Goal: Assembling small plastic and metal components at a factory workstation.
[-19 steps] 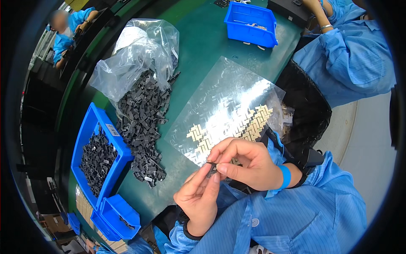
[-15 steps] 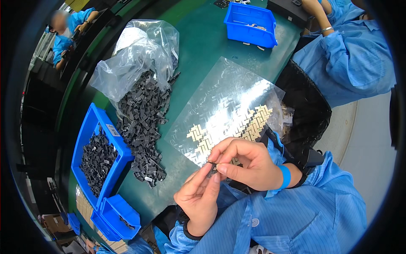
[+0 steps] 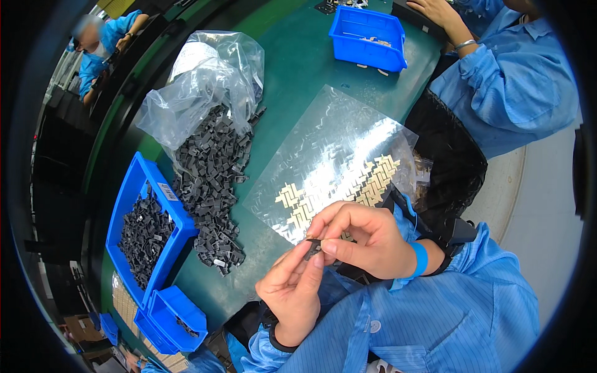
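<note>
Between my two hands is a small dark grey plastic part (image 3: 313, 249), partly covered by the fingertips. My left hand (image 3: 293, 289) pinches it from below with thumb and fingers. My right hand (image 3: 367, 242) grips its upper end between thumb and forefinger; whether a second small piece is in those fingers I cannot tell. Just beyond the hands lies a clear plastic sheet (image 3: 329, 124) bearing rows of small cream-coloured pieces (image 3: 379, 180). To the left, a heap of similar dark grey parts (image 3: 208, 180) spreads out over the green table (image 3: 292, 81).
A clear plastic bag (image 3: 230, 68) lies at the heap's far end. On the left stand a long blue bin (image 3: 181, 217) of dark parts and a smaller blue bin (image 3: 155, 323). Another blue bin (image 3: 368, 53) sits at the back. A co-worker's sleeve (image 3: 497, 87) is at the right.
My right fingertips have shifted slightly and more of the dark part shows. At the upper right, the co-worker's hand has moved left onto a black case. My left hand has barely moved.
</note>
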A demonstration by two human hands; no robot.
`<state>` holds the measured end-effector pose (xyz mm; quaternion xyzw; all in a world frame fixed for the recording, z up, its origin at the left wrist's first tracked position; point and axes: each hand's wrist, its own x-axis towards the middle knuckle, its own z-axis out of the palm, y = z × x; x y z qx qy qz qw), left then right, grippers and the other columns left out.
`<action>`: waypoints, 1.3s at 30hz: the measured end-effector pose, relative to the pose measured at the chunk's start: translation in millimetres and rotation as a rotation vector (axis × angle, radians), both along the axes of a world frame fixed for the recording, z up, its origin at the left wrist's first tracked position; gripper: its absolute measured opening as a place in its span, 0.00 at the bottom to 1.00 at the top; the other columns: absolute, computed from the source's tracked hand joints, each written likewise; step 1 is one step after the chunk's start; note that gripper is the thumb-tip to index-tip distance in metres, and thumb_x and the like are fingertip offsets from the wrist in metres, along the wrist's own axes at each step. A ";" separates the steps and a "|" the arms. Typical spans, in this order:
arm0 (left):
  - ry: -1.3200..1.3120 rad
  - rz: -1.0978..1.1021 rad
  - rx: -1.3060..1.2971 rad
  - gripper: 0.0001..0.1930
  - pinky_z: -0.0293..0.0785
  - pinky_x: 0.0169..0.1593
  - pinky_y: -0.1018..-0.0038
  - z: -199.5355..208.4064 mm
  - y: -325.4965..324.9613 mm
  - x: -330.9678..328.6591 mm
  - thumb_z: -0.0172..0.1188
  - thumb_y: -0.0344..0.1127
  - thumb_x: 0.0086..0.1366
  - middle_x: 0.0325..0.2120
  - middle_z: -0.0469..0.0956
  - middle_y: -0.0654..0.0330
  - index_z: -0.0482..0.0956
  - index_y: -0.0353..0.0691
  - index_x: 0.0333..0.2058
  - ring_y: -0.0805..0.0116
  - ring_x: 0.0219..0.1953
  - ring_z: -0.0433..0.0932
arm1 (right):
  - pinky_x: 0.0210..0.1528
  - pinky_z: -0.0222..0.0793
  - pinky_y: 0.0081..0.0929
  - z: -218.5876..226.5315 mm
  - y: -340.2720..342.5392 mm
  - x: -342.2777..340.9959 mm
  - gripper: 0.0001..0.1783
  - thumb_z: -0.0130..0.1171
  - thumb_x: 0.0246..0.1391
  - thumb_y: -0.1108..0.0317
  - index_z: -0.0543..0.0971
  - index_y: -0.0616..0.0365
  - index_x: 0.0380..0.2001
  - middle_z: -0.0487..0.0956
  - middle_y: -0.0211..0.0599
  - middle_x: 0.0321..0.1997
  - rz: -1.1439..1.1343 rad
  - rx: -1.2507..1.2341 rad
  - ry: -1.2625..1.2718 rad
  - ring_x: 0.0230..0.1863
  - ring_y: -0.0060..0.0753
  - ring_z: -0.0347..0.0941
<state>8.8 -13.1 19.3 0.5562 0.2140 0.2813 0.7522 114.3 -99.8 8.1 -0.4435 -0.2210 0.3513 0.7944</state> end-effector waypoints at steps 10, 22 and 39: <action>-0.012 0.002 0.009 0.14 0.77 0.43 0.68 -2.6 -0.1 0.0 0.56 0.18 0.55 0.40 0.75 0.45 0.74 0.28 0.42 0.63 0.39 0.77 | 0.44 0.66 0.24 -1.3 0.2 1.1 0.03 0.57 0.47 0.76 0.73 0.62 0.25 0.74 0.39 0.37 -0.033 -0.030 -0.141 0.41 0.29 0.71; 0.019 0.003 0.013 0.14 0.77 0.43 0.71 -4.5 0.4 -1.8 0.55 0.17 0.55 0.40 0.75 0.46 0.74 0.28 0.42 0.64 0.39 0.77 | 0.40 0.68 0.23 0.5 0.2 3.8 0.04 0.58 0.44 0.77 0.73 0.62 0.23 0.74 0.39 0.36 -0.120 -0.068 -0.463 0.37 0.29 0.72; -0.064 0.022 -0.225 0.14 0.78 0.39 0.72 2.6 -2.6 3.4 0.54 0.22 0.57 0.37 0.76 0.48 0.70 0.27 0.43 0.66 0.37 0.77 | 0.36 0.69 0.22 -0.8 0.8 4.6 0.05 0.59 0.42 0.77 0.73 0.62 0.22 0.74 0.39 0.36 -0.121 -0.083 -0.495 0.36 0.28 0.73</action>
